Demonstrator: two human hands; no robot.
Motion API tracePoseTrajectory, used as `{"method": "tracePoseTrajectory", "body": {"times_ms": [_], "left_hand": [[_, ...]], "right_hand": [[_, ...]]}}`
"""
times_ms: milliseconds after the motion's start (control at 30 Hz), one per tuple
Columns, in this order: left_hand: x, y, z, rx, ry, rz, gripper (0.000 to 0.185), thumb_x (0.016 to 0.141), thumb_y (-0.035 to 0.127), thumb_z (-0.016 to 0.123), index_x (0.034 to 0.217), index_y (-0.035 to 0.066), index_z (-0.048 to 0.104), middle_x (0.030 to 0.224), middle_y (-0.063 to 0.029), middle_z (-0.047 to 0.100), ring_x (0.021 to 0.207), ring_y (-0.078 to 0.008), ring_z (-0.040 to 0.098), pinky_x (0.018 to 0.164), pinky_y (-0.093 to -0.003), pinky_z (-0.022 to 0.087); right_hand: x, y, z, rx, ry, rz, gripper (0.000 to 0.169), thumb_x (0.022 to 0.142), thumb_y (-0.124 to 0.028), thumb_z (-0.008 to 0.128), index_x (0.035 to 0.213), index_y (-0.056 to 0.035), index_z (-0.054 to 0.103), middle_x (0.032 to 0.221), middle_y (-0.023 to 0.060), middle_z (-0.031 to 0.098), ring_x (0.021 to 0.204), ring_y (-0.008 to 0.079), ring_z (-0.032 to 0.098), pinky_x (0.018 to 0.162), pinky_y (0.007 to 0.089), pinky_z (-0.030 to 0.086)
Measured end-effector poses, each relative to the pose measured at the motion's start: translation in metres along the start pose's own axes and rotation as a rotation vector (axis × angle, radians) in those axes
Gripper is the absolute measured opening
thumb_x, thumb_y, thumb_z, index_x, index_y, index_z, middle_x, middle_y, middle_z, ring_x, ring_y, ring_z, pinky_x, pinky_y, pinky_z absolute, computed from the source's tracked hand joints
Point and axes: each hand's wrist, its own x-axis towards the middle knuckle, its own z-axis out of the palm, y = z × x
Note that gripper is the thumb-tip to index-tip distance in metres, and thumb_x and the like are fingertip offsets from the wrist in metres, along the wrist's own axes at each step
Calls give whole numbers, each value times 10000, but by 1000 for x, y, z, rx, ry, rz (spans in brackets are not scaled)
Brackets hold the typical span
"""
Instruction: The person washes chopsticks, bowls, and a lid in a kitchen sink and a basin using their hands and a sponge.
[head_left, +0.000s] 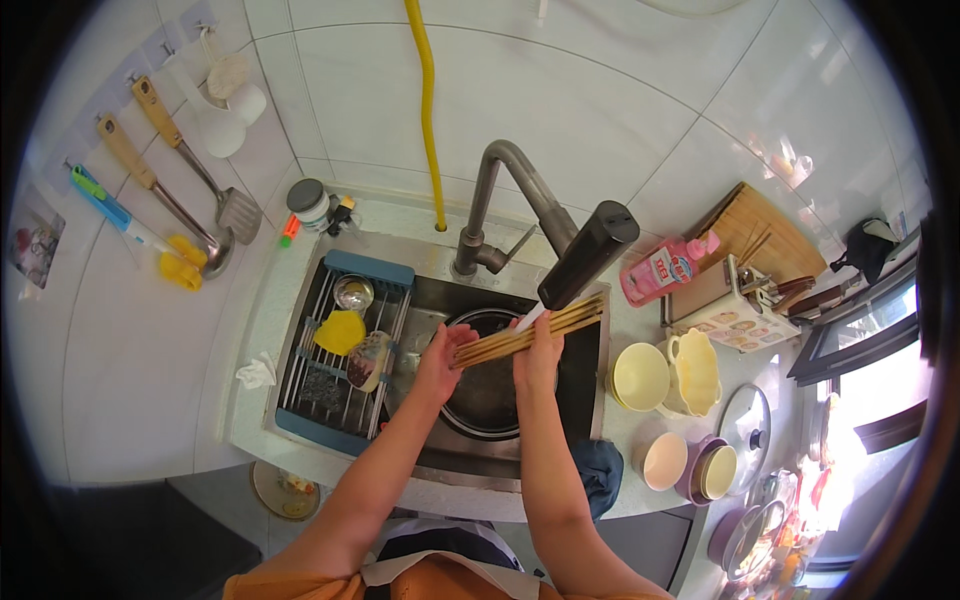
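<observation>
A bundle of wooden chopsticks (495, 346) lies slanted across both hands, above a dark round pan (480, 401) in the steel sink (577, 420). My right hand (538, 349) grips the bundle from below near its middle. At the bundle's left end is my left hand (448, 356), its fingers partly spread beside the tips; whether it bears any weight cannot be told. Water runs from the black spray head (589, 255) of the faucet onto the chopsticks by my right hand.
A drying rack (367, 270) on the sink's left holds a yellow sponge (340, 333), a scouring pad and a steel strainer. Right of the sink stand yellow bowls (641, 377), a pink soap bottle (660, 274), a utensil holder (731, 326) and a glass lid (746, 435). A dark cloth (600, 476) hangs over the front edge.
</observation>
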Motion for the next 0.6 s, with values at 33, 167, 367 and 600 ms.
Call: {"method": "tracePoseTrajectory", "body": {"times_ms": [33,167,367,600], "left_hand": [[3,-1,-1,-64,-2,13,393,914,376,404,1071,46,548,1051,-86,580,1067,-218,501,926,-349,374],[13,-16,-4,-198,-46,22,411,908,388,411,1093,44,541,1094,-84,560,1095,-209,480,943,-342,360],[0,-40,8,135,107,118,363,914,333,431,1145,65,517,1173,-42,505,1127,-162,438,966,-346,325],[-12,-21,19,484,40,21,390,914,305,456,1211,53,476,1191,-40,496,1122,-132,427,944,-270,307]], "right_hand": [[-3,-1,4,47,4,20,62,884,-89,498,900,-74,439,729,15,447,669,118,454,718,308,436],[-4,15,-9,-33,-70,4,137,874,-93,509,986,-52,441,808,54,495,706,182,527,740,355,469],[-21,20,-5,-104,77,-45,86,841,-74,540,844,-44,460,696,61,487,582,153,505,608,296,463],[-11,5,-49,-707,-336,435,202,782,-167,647,720,-71,481,483,-5,426,372,100,398,363,240,314]]}}
